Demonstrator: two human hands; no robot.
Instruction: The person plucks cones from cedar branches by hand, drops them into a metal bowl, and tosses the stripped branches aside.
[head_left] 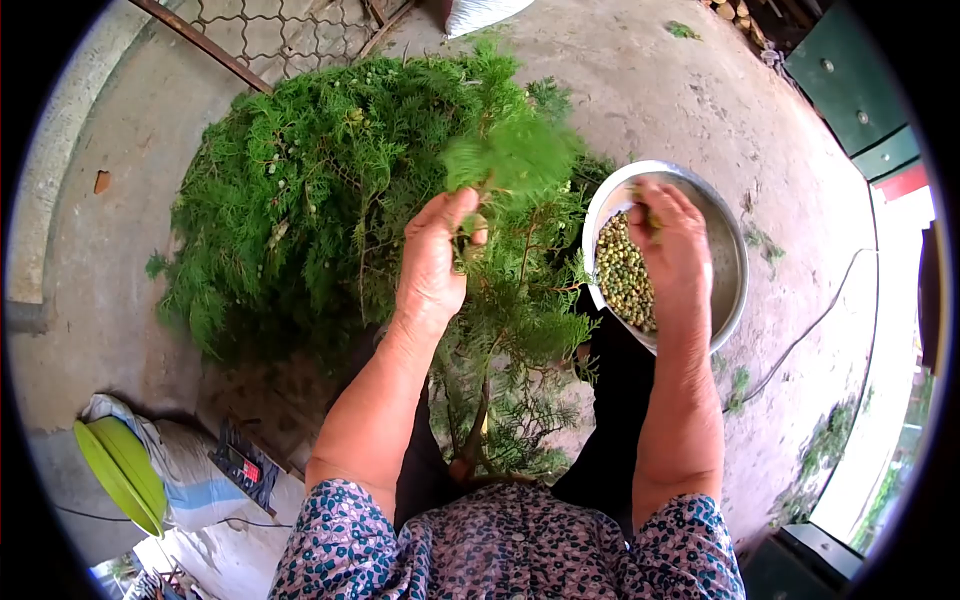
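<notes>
Near the centre, my left hand (438,245) is closed round a green conifer sprig (515,155), whose tip is blurred by motion. My right hand (672,228) is over a round metal basin (735,245), fingers bent together around small greenish things I cannot make out clearly. Many small green-brown cones (622,275) lie in the left part of the basin. A large pile of leafy conifer branches (300,180) spreads at the left and centre, and more branches (490,400) lie between my legs.
A metal grille (285,30) and a rusty bar (205,45) are at the upper left. A yellow-green basin (120,475) stands on sacks at the lower left. A cable (800,335) crosses the concrete floor at the right, near green cabinets (850,90).
</notes>
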